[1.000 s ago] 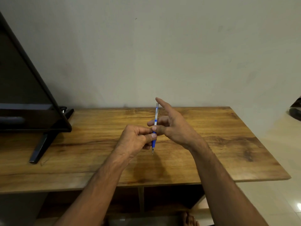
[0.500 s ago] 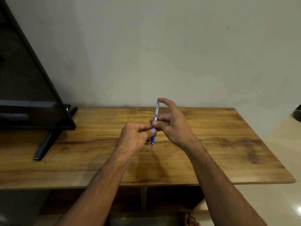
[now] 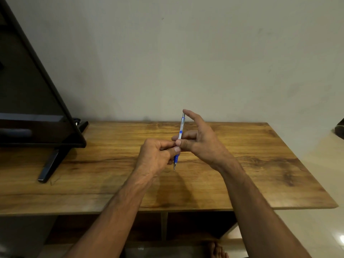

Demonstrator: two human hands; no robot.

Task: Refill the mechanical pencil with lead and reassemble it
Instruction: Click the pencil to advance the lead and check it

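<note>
A blue and clear mechanical pencil (image 3: 180, 129) stands nearly upright above the wooden table (image 3: 260, 164), tip down. My left hand (image 3: 156, 155) pinches its blue grip section near the lower end. My right hand (image 3: 199, 140) holds the barrel with thumb and middle finger, and its index fingertip rests on the metal top end of the pencil. The tip hangs just above the tabletop. No loose lead or separate pencil parts show.
A black television (image 3: 37, 101) on a slanted stand leg (image 3: 50, 164) occupies the table's left part. A plain wall rises behind. Shelves open under the table, and a bare foot (image 3: 216, 250) shows on the floor below.
My right index finger, stretched out past the pencil a second ago, has curled down onto the pencil's top end. The pencil and my left hand stay in nearly the same place.
</note>
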